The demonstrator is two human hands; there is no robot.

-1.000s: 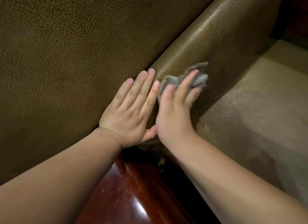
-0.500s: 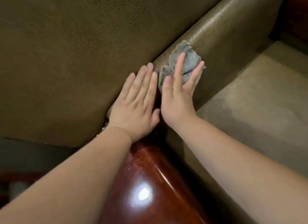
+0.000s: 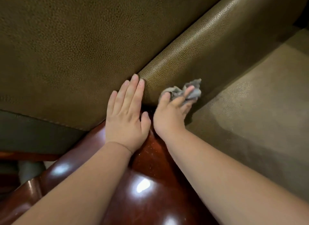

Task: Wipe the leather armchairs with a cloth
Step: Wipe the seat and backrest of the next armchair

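While the right hand (image 3: 168,115) bunches a small grey cloth (image 3: 184,91) in its curled fingers against the inner face of the padded leather armrest (image 3: 192,45), the wiping looks only partly done, by my judgement. The left hand (image 3: 125,117) lies flat with straight fingers, holding nothing, across the near end of the armrest where it meets the glossy wooden arm cap (image 3: 150,183). The seat cushion (image 3: 250,111), below the armrest, shows a dull mottled patch that may be damp or dusty. Other chairs are not in view, so most work probably remains.
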